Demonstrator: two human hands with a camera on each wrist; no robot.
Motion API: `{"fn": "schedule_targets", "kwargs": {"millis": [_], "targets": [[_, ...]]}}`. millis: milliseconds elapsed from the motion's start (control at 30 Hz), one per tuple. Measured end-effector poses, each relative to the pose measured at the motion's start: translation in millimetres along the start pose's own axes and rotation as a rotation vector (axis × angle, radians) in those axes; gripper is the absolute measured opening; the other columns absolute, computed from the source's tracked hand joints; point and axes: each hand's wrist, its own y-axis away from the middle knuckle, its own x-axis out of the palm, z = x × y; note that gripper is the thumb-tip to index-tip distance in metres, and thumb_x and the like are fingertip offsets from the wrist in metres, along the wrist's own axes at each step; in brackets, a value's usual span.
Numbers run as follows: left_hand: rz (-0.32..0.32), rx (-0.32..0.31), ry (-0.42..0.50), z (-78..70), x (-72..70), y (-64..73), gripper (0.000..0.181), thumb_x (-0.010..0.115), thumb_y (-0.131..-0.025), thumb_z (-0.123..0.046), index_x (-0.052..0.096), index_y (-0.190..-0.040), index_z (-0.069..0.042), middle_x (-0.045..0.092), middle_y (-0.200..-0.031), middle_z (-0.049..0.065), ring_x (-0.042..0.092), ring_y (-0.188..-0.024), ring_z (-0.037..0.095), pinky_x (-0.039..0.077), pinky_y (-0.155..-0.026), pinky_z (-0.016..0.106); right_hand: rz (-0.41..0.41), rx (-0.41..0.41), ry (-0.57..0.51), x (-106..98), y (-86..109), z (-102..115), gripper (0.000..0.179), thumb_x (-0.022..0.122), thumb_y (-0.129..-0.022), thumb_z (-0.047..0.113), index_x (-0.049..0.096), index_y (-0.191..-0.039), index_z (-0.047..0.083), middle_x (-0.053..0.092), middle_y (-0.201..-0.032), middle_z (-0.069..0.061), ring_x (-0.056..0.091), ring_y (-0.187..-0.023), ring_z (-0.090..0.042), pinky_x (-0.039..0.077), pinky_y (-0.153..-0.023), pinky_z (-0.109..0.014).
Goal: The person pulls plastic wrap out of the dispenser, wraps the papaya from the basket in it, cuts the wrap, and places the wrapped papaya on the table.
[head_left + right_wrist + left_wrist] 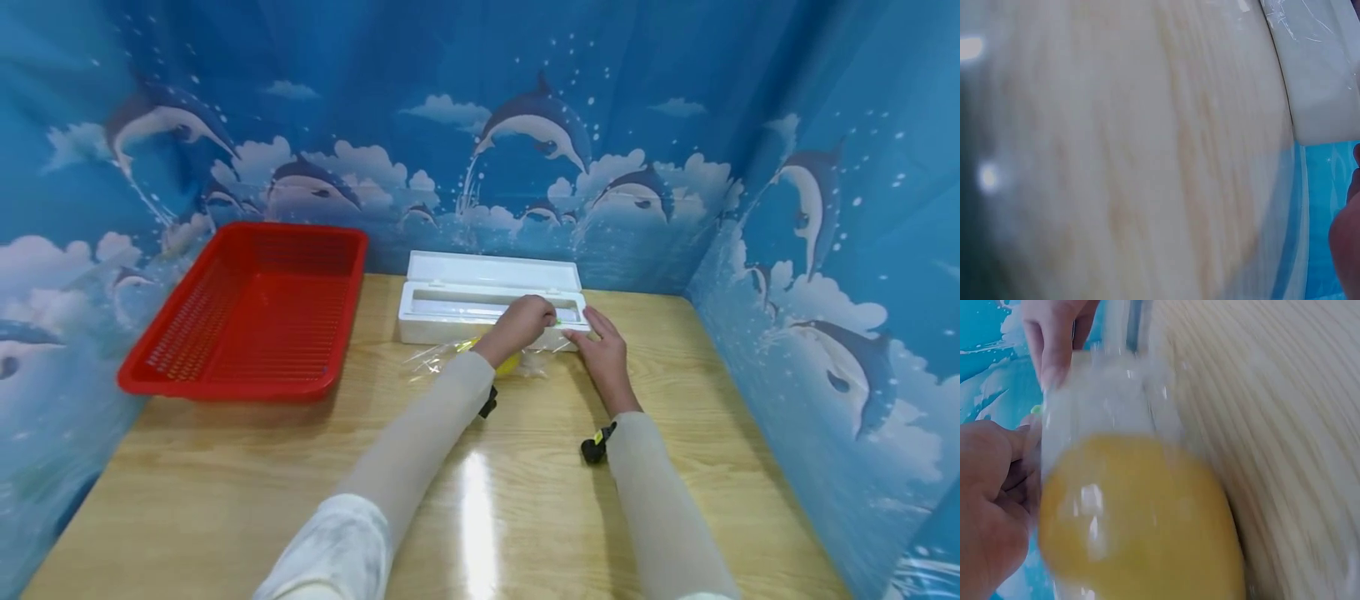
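Note:
A long white cling film box [426, 332] sits at the back of the table with its lid [491, 268] raised. My left hand [522, 323] reaches over its front edge, fingertips pinching a small green cutter slider [1036, 409] at the rim. At the box's right end, my right hand [604, 357] grips the corner, thumb on the front side and fingers by the top edge. Clear cling film [429, 358] hangs from the box front. A rounded yellow item [1147, 519] lies behind the film in the left wrist view; my left forearm partly hides it in the head view.
To the left stands a red plastic basket [255, 321] with slatted walls. The wooden table [540, 500] is bordered by a blue dolphin-print curtain [450, 100] at the back and sides.

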Motion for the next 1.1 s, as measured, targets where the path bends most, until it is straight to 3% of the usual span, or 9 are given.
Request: {"fn": "schedule_targets", "kwargs": {"millis": [200, 333, 500, 733, 767, 833, 967, 1000, 1100], "targets": [[0.029, -0.107, 0.049, 30.6, -32.9, 37.4, 0.030, 0.054, -0.104, -0.009, 0.055, -0.074, -0.007, 0.049, -0.079, 0.004, 0.041, -0.076, 0.016, 0.039, -0.075, 0.032, 0.016, 0.033, 0.018, 1.8, -0.5, 1.8, 0.072, 0.080, -0.085, 0.041, 0.052, -0.146, 0.014, 0.046, -0.156, -0.006, 0.036, -0.148, -0.027, 0.025, -0.124, -0.043], [0.012, -0.182, 0.059, 53.7, -57.4, 63.7, 0.026, 0.055, -0.103, -0.007, 0.065, -0.079, -0.005, 0.054, -0.082, 0.001, 0.042, -0.077, 0.016, 0.039, -0.073, 0.033, 0.028, 0.043, 0.025, 0.4, 0.2, 1.6, 0.073, 0.079, -0.085, 0.045, 0.051, -0.147, 0.016, 0.045, -0.157, -0.003, 0.035, -0.149, -0.025, 0.025, -0.125, -0.042], [-0.028, -0.207, -0.034, 81.3, -80.2, 85.5, 0.023, 0.059, -0.101, -0.008, 0.069, -0.081, -0.003, 0.060, -0.084, 0.005, 0.046, -0.080, 0.018, 0.041, -0.075, 0.033, 0.031, 0.044, 0.025, -2.7, 0.8, 2.2, 0.074, 0.077, -0.086, 0.048, 0.050, -0.148, 0.017, 0.043, -0.158, -0.001, 0.033, -0.150, -0.024, 0.024, -0.125, -0.042], [-0.121, -0.246, -0.073, 103.4, -91.1, 107.7, 0.017, 0.060, -0.094, 0.002, 0.076, -0.094, -0.004, 0.070, -0.099, 0.011, 0.058, -0.092, 0.024, 0.052, -0.087, 0.035, 0.031, 0.050, 0.035, -1.9, 0.2, -1.3, 0.073, 0.077, -0.085, 0.049, 0.051, -0.147, 0.019, 0.043, -0.158, -0.001, 0.034, -0.150, -0.025, 0.024, -0.125, -0.044], [-0.150, -0.265, -0.033, 105.4, -91.2, 110.7, 0.017, 0.058, -0.092, 0.005, 0.074, -0.092, -0.002, 0.069, -0.097, 0.012, 0.056, -0.090, 0.025, 0.050, -0.085, 0.035, 0.030, 0.044, 0.031, -1.6, -0.3, -1.2, 0.073, 0.077, -0.085, 0.048, 0.052, -0.146, 0.018, 0.044, -0.157, -0.001, 0.034, -0.149, -0.026, 0.024, -0.125, -0.044], [-0.234, -0.361, 0.143, 109.5, -90.6, 116.2, 0.016, 0.055, -0.089, 0.004, 0.070, -0.088, -0.001, 0.064, -0.092, 0.011, 0.052, -0.085, 0.024, 0.048, -0.079, 0.033, 0.031, 0.039, 0.032, -1.0, -1.1, -1.0, 0.072, 0.078, -0.086, 0.048, 0.052, -0.146, 0.017, 0.045, -0.157, -0.002, 0.035, -0.149, -0.026, 0.024, -0.125, -0.043], [-0.413, -0.551, 0.666, 114.4, -89.5, 126.6, 0.008, 0.054, -0.088, -0.010, 0.059, -0.083, -0.005, 0.049, -0.084, 0.007, 0.042, -0.079, 0.022, 0.038, -0.069, 0.033, 0.026, 0.035, 0.042, -2.2, -1.0, -0.1, 0.071, 0.078, -0.087, 0.044, 0.052, -0.146, 0.015, 0.045, -0.157, -0.004, 0.035, -0.149, -0.027, 0.025, -0.124, -0.043], [-0.442, -0.576, 0.746, 114.9, -89.6, 128.3, 0.010, 0.054, -0.088, -0.014, 0.058, -0.083, -0.006, 0.048, -0.083, 0.006, 0.042, -0.079, 0.022, 0.038, -0.069, 0.033, 0.026, 0.041, 0.047, -2.6, -0.9, 0.0, 0.071, 0.077, -0.087, 0.044, 0.052, -0.146, 0.015, 0.045, -0.157, -0.003, 0.035, -0.149, -0.026, 0.024, -0.125, -0.043], [-0.440, -0.569, 0.705, 115.7, -91.4, 133.8, 0.014, 0.054, -0.091, -0.019, 0.062, -0.088, -0.008, 0.051, -0.085, 0.007, 0.045, -0.082, 0.023, 0.040, -0.071, 0.034, 0.041, 0.055, 0.042, -3.7, 0.0, 1.1, 0.072, 0.078, -0.087, 0.045, 0.052, -0.146, 0.015, 0.044, -0.158, -0.003, 0.033, -0.150, -0.026, 0.023, -0.125, -0.044]]}}
